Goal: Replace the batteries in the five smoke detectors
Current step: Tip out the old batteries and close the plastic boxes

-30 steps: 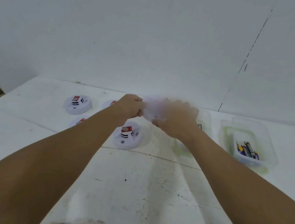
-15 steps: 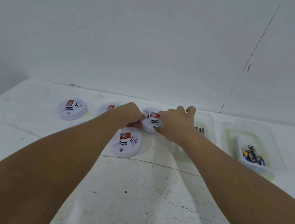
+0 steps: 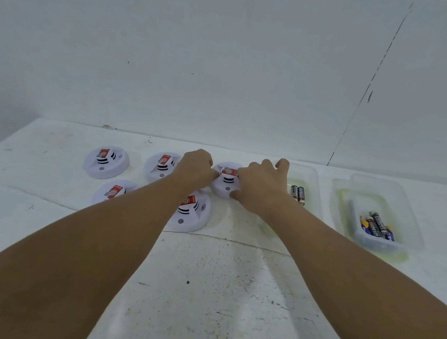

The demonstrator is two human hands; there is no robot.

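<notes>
- Hands meet at the far-right smoke detector point(image 3: 226, 182) in the head view, which sits on the white surface point(image 3: 213, 297).
- Left hand point(image 3: 195, 169) is curled, its fingertips pinching that detector's left edge.
- Right hand point(image 3: 261, 186) grips the detector's right side, thumb at the near rim, fingers bent over the far side.
- Four other smoke detectors lie to the left: two in the back row point(image 3: 106, 162) point(image 3: 161, 167), two nearer point(image 3: 111, 192) point(image 3: 192, 212), both partly hidden by the left forearm.
- Clear tray point(image 3: 312, 182) just right of the hands holds two batteries point(image 3: 298, 193).
- Second clear tray point(image 3: 410, 218), farther right, holds several batteries point(image 3: 377, 227).
</notes>
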